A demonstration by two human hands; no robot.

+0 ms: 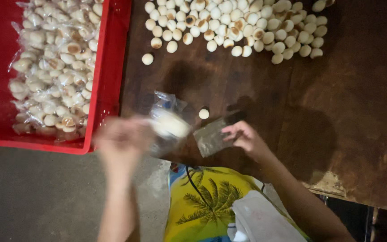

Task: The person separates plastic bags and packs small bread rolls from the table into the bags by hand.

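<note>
The left hand (121, 139) is low in the frame, a bit left of the middle, and it looks blurry. It is closed around a small clear bag of buns (168, 123) — the full part of the bag pokes out to the right of the fingers, and its crinkly open top points up and a little left. The red crate (108, 85) sits in the upper left of the frame, just above and left of this hand, and it is already full of packed bags (54, 67) like this one. So the left hand is the one nearer the crate, and the crate's near edge runs right beside it. The right hand (247, 139) is just right of the middle of the frame. Its fingers pinch one edge of an empty flat clear bag (210, 138), which lies on the dark wooden bench (337, 112) and reaches out to the left from the hand. One loose bun (203, 113) sits alone on the bench between the two hands, just above the flat bag. A big pile of loose buns (247, 22) lies at the top of the frame — well apart from both hands, but more on the right hand's side.
</note>
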